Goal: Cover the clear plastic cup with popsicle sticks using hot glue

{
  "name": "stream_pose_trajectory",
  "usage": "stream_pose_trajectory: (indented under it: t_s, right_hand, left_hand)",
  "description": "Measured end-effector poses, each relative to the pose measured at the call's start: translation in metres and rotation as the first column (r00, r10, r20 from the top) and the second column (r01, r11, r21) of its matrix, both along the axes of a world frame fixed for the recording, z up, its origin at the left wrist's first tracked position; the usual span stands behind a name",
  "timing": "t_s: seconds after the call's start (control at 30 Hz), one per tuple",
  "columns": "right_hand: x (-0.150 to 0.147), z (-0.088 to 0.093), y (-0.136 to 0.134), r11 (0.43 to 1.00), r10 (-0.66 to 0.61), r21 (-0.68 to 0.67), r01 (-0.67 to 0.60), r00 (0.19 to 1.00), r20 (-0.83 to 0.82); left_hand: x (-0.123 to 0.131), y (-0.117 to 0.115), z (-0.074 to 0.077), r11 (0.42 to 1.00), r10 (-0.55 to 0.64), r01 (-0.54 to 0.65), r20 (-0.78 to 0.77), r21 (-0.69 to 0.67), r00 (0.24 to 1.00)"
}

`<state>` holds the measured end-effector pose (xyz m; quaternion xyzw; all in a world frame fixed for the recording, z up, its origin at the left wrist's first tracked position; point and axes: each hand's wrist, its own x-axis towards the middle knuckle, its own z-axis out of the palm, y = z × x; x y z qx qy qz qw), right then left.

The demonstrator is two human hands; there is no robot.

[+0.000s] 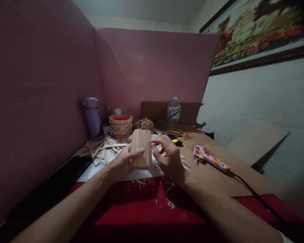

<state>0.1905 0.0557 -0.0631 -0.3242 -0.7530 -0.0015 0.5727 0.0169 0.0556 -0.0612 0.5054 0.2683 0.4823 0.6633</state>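
Upright before me is a cup-like piece covered in wooden craft sticks (141, 148), their rounded ends lined up along the top and bottom. My left hand (128, 158) grips it from the left, thumb across its front. At its right edge, my right hand (168, 156) has thumb and forefinger pinched together; whatever they hold, if anything, is too small to make out. Loose craft sticks (101, 148) lie scattered left of my left hand. To the right lies a flower-patterned glue gun (210, 158) with a black cord.
Behind stand a purple tumbler (93, 118), a stick-covered basket (121, 125) with a red inside, a ball of twine (145, 124) and a plastic bottle (173, 113). Scissors (174, 131) rest near yellow-and-black handles (176, 142). Scraps litter the red cloth (142, 209). Pink panels (152, 64) enclose the left and back.
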Motion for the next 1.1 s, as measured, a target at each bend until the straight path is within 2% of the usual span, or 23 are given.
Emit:
stream_pose_trajectory:
  t_s: [0.27,0.5,0.63,0.8,1.1]
  right_hand:
    - [0.002,0.002,-0.007,0.989,0.016,0.141,-0.035,0.992,0.129]
    - [-0.001,0.001,-0.005,0.995,0.06,0.075,-0.069,0.992,0.114]
    - [-0.003,0.001,-0.003,0.999,0.04,0.014,-0.042,0.994,0.1]
    - [-0.004,0.003,-0.005,0.999,0.012,0.047,-0.02,0.987,0.162]
    - [0.0,0.002,-0.003,0.997,-0.017,0.074,0.019,0.999,-0.029]
  left_hand:
    - [0.002,-0.003,0.003,0.999,0.025,-0.025,0.023,0.029,0.999]
    - [0.002,-0.003,0.001,0.999,0.022,-0.023,0.015,0.039,1.0]
    - [0.004,-0.002,-0.001,0.998,0.019,-0.017,-0.029,0.053,0.999]
    - [0.004,-0.001,0.0,0.998,0.05,-0.049,-0.02,0.034,0.999]
    - [0.003,-0.008,0.01,0.996,0.079,-0.08,-0.025,-0.037,0.997]
